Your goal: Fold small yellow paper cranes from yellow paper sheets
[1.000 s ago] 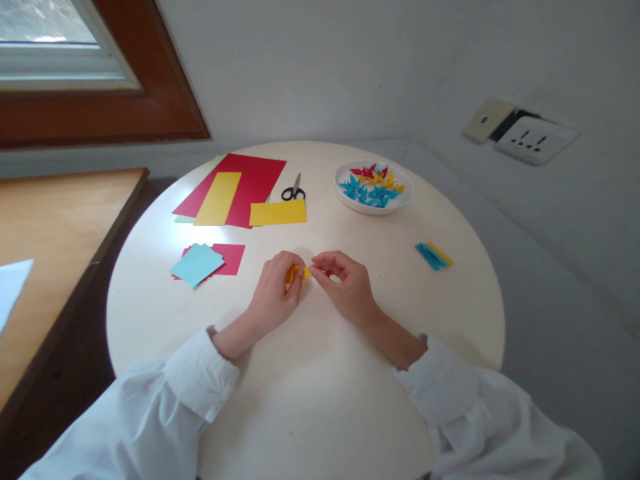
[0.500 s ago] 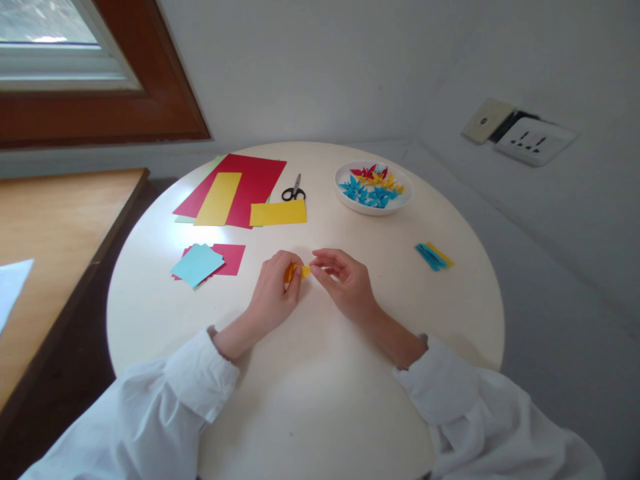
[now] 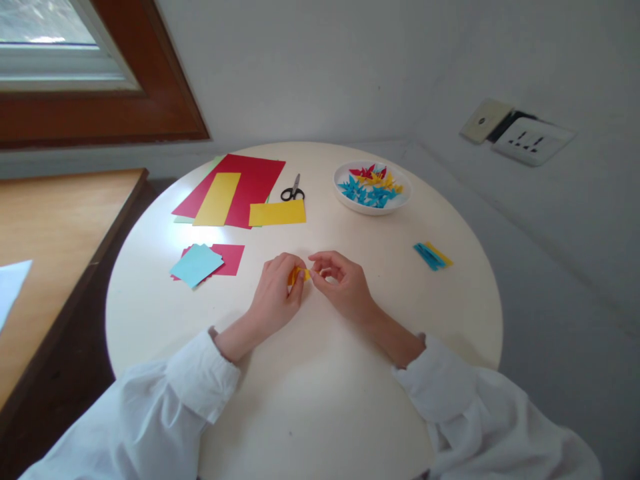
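Over the middle of the round table, my left hand (image 3: pixel 277 291) pinches a small folded yellow paper (image 3: pixel 299 275) between thumb and fingers. From the other side my right hand (image 3: pixel 344 283) closes thumb and index finger on the paper's right end. My fingers cover most of the paper, so its full shape is hidden. Left of my hands, small squares of light blue paper (image 3: pixel 197 265) and red paper (image 3: pixel 231 259) lie in a loose pile. Beyond them, a yellow paper strip (image 3: pixel 277 213) lies flat near black-handled scissors (image 3: pixel 293 189).
A white dish (image 3: pixel 373 209) with blue, red and yellow folded paper shapes stands at the back right. Thin blue and yellow strips (image 3: pixel 433 255) lie at the right. Larger red sheets (image 3: pixel 255 183) are at the back left. A wooden table (image 3: pixel 65 220) stands beside the round table (image 3: pixel 310 400).
Both hands have come slightly closer together around the yellow paper, the right hand shifting a little to the left. The things on the table stay in place.
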Demonstrator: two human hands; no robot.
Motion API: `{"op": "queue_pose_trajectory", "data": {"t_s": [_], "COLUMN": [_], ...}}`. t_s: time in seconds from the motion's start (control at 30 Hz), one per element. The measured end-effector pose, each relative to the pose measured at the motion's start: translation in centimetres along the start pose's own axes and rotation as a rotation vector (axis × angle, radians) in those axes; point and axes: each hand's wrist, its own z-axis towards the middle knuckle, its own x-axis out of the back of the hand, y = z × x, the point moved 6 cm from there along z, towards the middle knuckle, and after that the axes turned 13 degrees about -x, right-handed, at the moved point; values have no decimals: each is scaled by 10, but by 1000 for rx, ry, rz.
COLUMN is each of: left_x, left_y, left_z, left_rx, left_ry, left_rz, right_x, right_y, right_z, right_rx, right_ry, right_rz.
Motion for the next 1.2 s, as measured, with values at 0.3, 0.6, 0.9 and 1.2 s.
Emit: {"op": "queue_pose_trajectory", "data": {"t_s": [0.3, 0.6, 0.9, 1.2], "left_x": [2, 8, 0, -1], "left_y": [3, 0, -6, -6], "left_z": [0, 0, -1, -3], "left_rx": [-36, 81, 82, 122], "left_ry": [24, -29, -49, 1], "left_rz": [27, 254, 166, 57], "right_x": [3, 11, 6, 4], "right_y": [-3, 1, -6, -7], "right_z": [0, 3, 2, 2], "right_rx": [55, 61, 122, 166], "right_ry": [29, 106, 110, 131], "right_rz": [-61, -123, -214, -264]}}
